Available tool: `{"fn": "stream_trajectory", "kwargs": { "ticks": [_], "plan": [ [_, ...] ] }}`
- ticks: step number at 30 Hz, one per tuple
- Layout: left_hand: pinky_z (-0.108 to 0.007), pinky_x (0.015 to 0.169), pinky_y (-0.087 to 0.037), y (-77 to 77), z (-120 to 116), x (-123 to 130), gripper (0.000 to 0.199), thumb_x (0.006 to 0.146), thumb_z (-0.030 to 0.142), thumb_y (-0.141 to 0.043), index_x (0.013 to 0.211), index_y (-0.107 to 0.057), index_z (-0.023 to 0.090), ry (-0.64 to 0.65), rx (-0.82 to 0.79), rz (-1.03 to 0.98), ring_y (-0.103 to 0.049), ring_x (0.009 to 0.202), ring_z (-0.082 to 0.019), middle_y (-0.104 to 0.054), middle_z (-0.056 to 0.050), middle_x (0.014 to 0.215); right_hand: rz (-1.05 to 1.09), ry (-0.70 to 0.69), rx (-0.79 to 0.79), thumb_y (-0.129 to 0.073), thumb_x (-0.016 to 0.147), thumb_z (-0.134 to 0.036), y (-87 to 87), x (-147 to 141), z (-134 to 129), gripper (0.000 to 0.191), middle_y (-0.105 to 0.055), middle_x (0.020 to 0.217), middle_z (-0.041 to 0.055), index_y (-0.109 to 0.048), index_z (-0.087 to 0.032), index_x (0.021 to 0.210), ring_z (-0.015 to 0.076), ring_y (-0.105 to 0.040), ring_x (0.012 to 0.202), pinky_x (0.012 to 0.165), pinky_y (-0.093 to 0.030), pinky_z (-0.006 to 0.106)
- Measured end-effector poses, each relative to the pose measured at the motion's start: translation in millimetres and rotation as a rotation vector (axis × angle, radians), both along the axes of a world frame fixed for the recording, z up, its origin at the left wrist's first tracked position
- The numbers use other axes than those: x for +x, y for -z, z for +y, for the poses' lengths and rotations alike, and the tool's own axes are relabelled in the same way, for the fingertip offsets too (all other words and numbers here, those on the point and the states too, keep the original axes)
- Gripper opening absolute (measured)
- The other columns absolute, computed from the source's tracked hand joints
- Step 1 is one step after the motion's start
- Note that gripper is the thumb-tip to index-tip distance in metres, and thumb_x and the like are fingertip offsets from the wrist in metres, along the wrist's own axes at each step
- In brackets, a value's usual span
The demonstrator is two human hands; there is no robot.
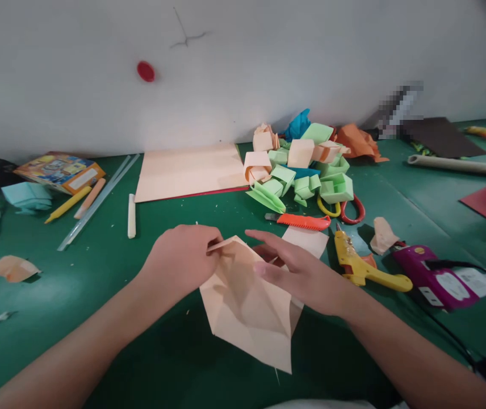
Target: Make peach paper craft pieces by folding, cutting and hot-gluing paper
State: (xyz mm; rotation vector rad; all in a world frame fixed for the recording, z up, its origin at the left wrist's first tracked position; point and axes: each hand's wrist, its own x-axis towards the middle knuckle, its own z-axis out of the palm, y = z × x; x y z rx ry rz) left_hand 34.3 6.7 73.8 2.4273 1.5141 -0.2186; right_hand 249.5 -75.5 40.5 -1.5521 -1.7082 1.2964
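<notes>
A creased peach paper sheet (249,312) is partly folded, its lower corners spread out over the green table. My left hand (185,255) is closed on its upper left edge, the fingertips curled around the paper. At its upper right, my right hand (300,272) has its fingers apart, with the thumb against the paper's face. Some of the right fingers are hidden behind the sheet. Another peach paper piece (309,240) lies beyond the right hand.
Folded green and peach paper pieces (283,176) are piled near the wall. An orange cutter (305,221), scissors (352,210), a yellow glue gun (368,270) and a purple box (439,278) are at right. Glue sticks (98,201) and crayons (70,203) lie left.
</notes>
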Motion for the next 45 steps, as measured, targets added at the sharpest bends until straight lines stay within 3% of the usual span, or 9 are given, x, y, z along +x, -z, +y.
{"fn": "stream_trajectory", "kwargs": {
  "ticks": [3,7,14,22,27,33,37,40,45],
  "plan": [
    [-0.027,0.057,-0.040,2.7,8,-9,0.039,0.089,0.028,-0.052,0.122,-0.071,0.029,-0.038,-0.026,-0.082,-0.068,0.073,-0.020,-0.075,-0.002,0.085,0.276,-0.036,-0.119,-0.056,0.100,-0.057,4.9,4,2,0.068,-0.070,0.127,0.0085,-0.035,-0.030,0.159,0.0253,-0.069,0.111,0.087,-0.058,0.040],
    [-0.027,0.056,-0.038,7.4,10,-17,0.064,0.093,0.043,-0.050,0.156,-0.044,0.033,0.007,-0.108,-0.115,-0.066,0.067,-0.019,-0.070,0.002,0.076,0.295,-0.015,-0.132,-0.064,0.097,-0.043,8.4,1,7,0.061,-0.075,0.112,0.0062,-0.046,-0.028,0.154,0.0237,-0.072,0.098,0.077,-0.059,0.037],
    [-0.030,0.056,-0.033,1.9,6,-13,0.051,0.103,0.048,-0.032,0.105,-0.078,0.026,0.011,-0.082,-0.070,-0.061,0.064,-0.019,-0.071,-0.003,0.074,0.277,-0.096,-0.049,-0.058,0.101,-0.036,4.7,-1,12,0.046,-0.068,0.139,0.0049,-0.058,-0.030,0.146,0.0270,-0.066,0.122,0.100,-0.054,0.045],
    [-0.030,0.052,-0.027,7.0,2,-5,0.051,0.101,0.039,-0.034,0.065,-0.064,0.021,0.022,0.094,0.010,-0.054,0.056,-0.018,-0.059,-0.003,0.058,0.053,-0.053,0.077,-0.061,0.099,-0.039,1.8,-5,2,0.051,-0.060,0.149,0.0043,-0.054,-0.037,0.150,0.0261,-0.066,0.123,0.092,-0.059,0.038],
    [-0.031,0.051,-0.028,7.5,4,-7,0.055,0.101,0.045,-0.032,0.072,-0.073,0.023,-0.044,0.071,0.011,-0.058,0.059,-0.020,-0.064,-0.004,0.063,-0.019,-0.020,0.116,-0.060,0.098,-0.037,0.9,-6,2,0.050,-0.066,0.143,0.0034,-0.057,-0.036,0.148,0.0244,-0.070,0.113,0.087,-0.060,0.037],
    [-0.029,0.060,-0.041,10.2,6,-18,0.049,0.092,0.052,-0.050,0.137,-0.065,0.038,-0.125,0.042,-0.185,-0.067,0.073,-0.020,-0.078,0.003,0.097,-0.033,0.048,0.110,-0.057,0.098,-0.031,1.0,-2,6,0.035,-0.078,0.121,-0.0010,-0.074,-0.035,0.128,0.0199,-0.072,0.089,0.079,-0.058,0.034],
    [-0.029,0.060,-0.040,7.3,2,-23,0.034,0.091,0.047,-0.049,0.098,-0.079,0.033,-0.045,0.040,-0.213,-0.064,0.070,-0.018,-0.077,0.003,0.085,-0.056,0.076,0.122,-0.056,0.098,-0.033,2.2,1,8,0.032,-0.078,0.119,0.0012,-0.077,-0.030,0.122,0.0228,-0.071,0.098,0.080,-0.056,0.035],
    [-0.030,0.056,-0.033,5.7,2,-29,0.036,0.089,0.045,-0.047,0.064,-0.063,0.024,-0.132,0.157,-0.133,-0.056,0.061,-0.019,-0.068,0.000,0.066,-0.060,0.132,0.177,-0.057,0.099,-0.039,6.1,6,8,0.035,-0.077,0.117,0.0040,-0.073,-0.029,0.128,0.0240,-0.071,0.099,0.079,-0.057,0.036],
    [-0.031,0.053,-0.029,8.6,-5,-45,0.040,0.088,0.053,-0.046,0.060,-0.047,0.024,-0.271,0.176,-0.063,-0.047,0.056,-0.019,-0.057,-0.001,0.058,0.090,0.312,0.257,-0.056,0.100,-0.050,15.0,11,9,0.046,-0.069,0.124,0.0085,-0.058,-0.029,0.141,0.0235,-0.065,0.103,0.077,-0.058,0.036]
  ]
}}
